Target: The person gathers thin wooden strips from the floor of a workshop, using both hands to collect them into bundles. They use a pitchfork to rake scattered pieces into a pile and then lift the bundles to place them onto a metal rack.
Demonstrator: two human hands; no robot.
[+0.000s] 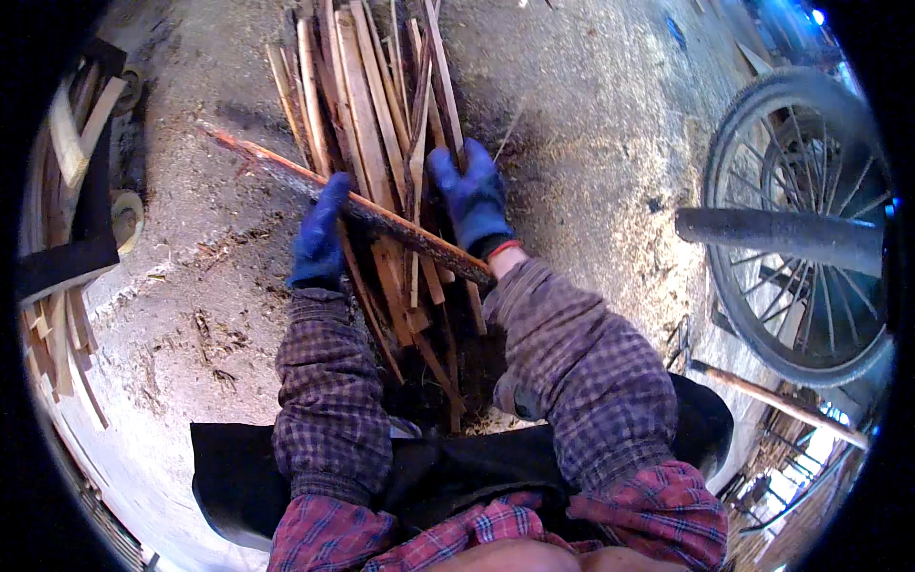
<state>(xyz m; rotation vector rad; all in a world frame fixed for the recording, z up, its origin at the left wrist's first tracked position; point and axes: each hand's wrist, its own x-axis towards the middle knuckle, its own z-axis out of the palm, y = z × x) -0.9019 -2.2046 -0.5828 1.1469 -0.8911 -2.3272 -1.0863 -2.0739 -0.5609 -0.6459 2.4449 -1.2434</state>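
A loose bundle of long wooden strips [357, 124] lies on the ground in front of me, running away toward the far edge. Across it, slantwise, rests a bark-edged strip [405, 232]. My left hand [319, 234], in a blue glove, closes over this strip at the bundle's left side; its other fingers are mostly hidden. At the right side, my right hand [474, 198], also gloved in blue, has its thumb and fingers around the edge strips. The near end of the bark-edged strip reaches my right wrist. A black apron [238, 467] spreads over my lap.
A spoked wheel [729, 286] with a dark bar [777, 234] across it stands at the right. More wood pieces [67, 334] lie with a black frame [71, 267] at the left. Wood chips and sawdust [610, 143] cover the ground.
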